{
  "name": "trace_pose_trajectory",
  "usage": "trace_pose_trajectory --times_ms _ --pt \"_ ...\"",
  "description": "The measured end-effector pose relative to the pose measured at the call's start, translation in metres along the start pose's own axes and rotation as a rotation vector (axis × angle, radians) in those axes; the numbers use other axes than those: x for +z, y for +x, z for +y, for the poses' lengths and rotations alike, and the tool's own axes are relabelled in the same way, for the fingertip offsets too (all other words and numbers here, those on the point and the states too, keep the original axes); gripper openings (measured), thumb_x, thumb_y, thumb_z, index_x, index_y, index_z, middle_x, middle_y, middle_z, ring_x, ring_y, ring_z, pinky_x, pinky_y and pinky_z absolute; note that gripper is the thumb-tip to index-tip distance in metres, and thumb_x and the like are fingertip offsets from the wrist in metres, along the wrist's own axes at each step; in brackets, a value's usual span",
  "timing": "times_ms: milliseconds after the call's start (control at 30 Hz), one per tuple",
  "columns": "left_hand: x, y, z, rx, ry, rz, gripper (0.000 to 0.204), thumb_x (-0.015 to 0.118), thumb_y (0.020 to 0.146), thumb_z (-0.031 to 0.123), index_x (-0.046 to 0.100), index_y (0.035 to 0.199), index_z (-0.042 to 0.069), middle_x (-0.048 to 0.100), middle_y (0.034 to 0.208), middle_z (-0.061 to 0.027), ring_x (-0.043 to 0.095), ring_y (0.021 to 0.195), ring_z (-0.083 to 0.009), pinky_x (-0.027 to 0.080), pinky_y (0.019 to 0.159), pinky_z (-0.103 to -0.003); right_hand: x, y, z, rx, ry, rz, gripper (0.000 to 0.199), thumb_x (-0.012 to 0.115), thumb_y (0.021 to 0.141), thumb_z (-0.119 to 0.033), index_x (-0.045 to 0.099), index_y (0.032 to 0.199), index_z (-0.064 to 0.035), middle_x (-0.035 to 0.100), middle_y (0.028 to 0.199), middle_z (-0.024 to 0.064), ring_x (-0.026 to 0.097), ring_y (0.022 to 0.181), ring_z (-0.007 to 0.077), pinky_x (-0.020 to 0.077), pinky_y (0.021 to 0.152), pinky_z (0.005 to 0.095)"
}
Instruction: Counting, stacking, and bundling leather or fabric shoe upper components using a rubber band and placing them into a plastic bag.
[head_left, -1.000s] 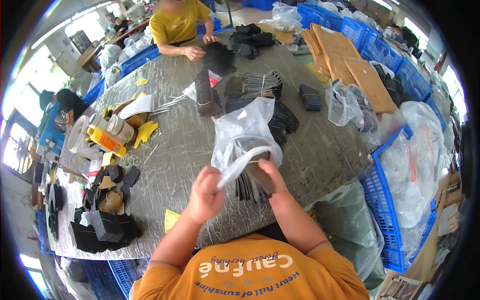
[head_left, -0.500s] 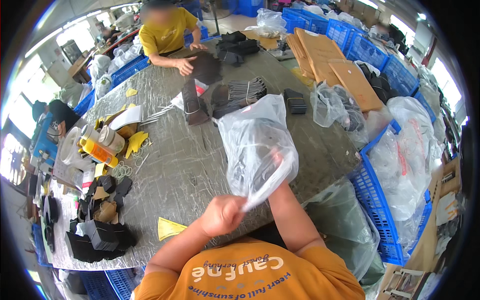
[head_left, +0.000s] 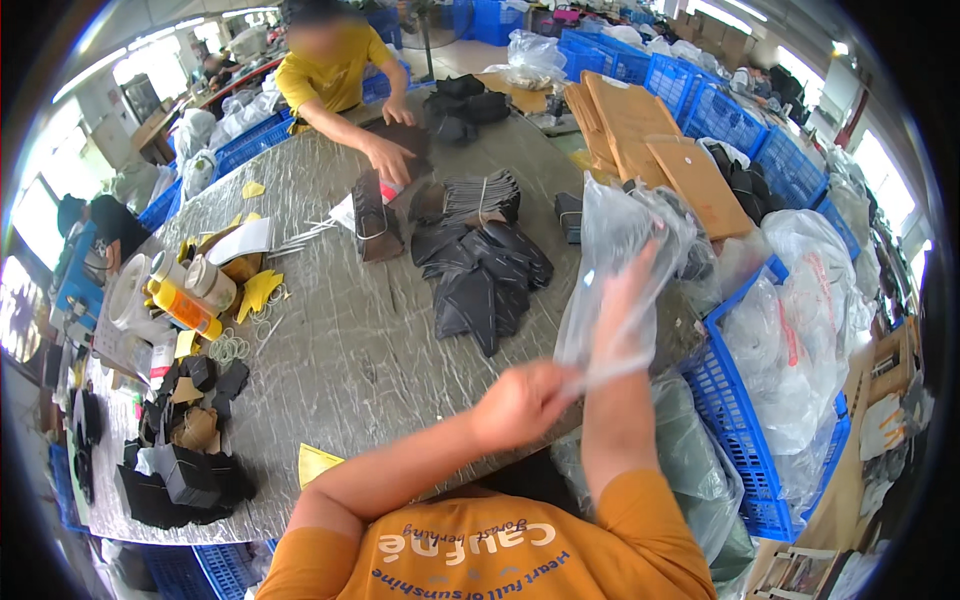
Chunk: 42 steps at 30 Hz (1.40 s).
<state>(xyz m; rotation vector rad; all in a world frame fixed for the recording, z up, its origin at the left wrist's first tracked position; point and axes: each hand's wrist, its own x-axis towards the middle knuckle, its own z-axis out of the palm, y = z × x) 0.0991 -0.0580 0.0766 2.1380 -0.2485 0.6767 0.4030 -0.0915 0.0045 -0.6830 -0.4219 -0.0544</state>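
My left hand (head_left: 525, 405) is closed on the mouth of a clear plastic bag (head_left: 590, 330), near my right wrist. Inside the bag is my right hand (head_left: 622, 295), its fingers stretched toward the far right and blurred behind the plastic; I see nothing held in them. Left of the bag, a loose heap of black cut pieces (head_left: 485, 285) lies on the table. Just beyond it sits a banded bundle of dark pieces (head_left: 480, 197). Another dark banded stack (head_left: 377, 225) is to its left, and a small black stack (head_left: 568, 215) partly shows beside the bag.
Across the table (head_left: 350, 340) a person in a yellow shirt (head_left: 330, 80) reaches over dark material. At left are an orange-yellow bottle (head_left: 185, 308), jars and black pieces (head_left: 195, 475). Brown cardboard (head_left: 630, 120) lies far right. A blue crate (head_left: 745, 430) with plastic bags stands at right.
The bag has moved right and looks flatter, with my right hand deeper in it. The black heap now shows where the bag was. The other person's hand has shifted toward the banded stack.
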Motion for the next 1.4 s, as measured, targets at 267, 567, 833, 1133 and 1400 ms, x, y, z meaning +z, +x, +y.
trace_pose_trajectory --times_ms 267,567,833,1133,1400 --pt "0.002 0.001 -0.042 -0.017 0.073 -0.094 0.046 0.073 0.079 0.008 0.056 0.122 0.002 0.057 0.122 -0.0182 0.054 0.112 -0.0377 0.046 0.097 -0.042 -0.099 0.071 -0.049 0.198 -1.349 -0.271 0.067 0.072 0.085 -0.022 0.044 0.141 0.0035 0.053 0.138 0.0217 0.051 0.128 0.0303 0.0388 0.108 0.0407" --pt "-0.061 -0.038 -0.153 -0.91 0.387 0.349 0.087 0.086 0.068 0.028 0.044 0.136 -0.004 0.049 0.135 -0.0237 0.042 0.125 -0.041 0.035 0.109 -0.046 0.073 -0.099 -0.21 0.196 -0.752 -1.158 0.023 0.066 0.083 -0.006 0.067 0.104 0.0033 0.071 0.099 0.0163 0.069 0.093 0.0308 0.0536 0.084 0.0385" --pt "-0.05 -0.032 -0.15 -0.801 0.364 0.286 0.084 0.085 0.068 0.022 0.044 0.137 -0.003 0.048 0.136 -0.024 0.042 0.126 -0.0416 0.035 0.11 -0.046 0.098 -0.06 0.045 -0.204 -1.263 -0.766 0.032 0.067 0.085 -0.017 0.062 0.111 0.0009 0.06 0.11 0.0211 0.057 0.103 0.0405 0.047 0.09 0.0479" --pt "-0.064 -0.062 -0.123 -0.731 0.397 0.166 0.082 0.086 0.067 0.019 0.046 0.136 0.0 0.051 0.134 -0.0218 0.043 0.128 -0.0408 0.037 0.108 -0.045 0.091 -0.111 0.062 -0.158 -1.481 -0.806 0.078 0.076 0.079 -0.036 0.04 0.138 0.0005 0.059 0.111 0.0234 0.058 0.103 0.0429 0.046 0.09 0.0504" --pt "-0.06 -0.057 -0.125 -0.749 0.492 0.055 0.081 0.088 0.065 0.022 0.05 0.133 0.005 0.043 0.142 -0.0166 0.039 0.131 -0.0398 0.037 0.108 -0.048 0.107 -0.068 0.064 0.628 -1.493 -0.787 0.071 0.069 0.084 -0.036 0.041 0.143 -0.0075 0.059 0.129 0.0232 0.058 0.118 0.0394 0.0461 0.1 0.0437"
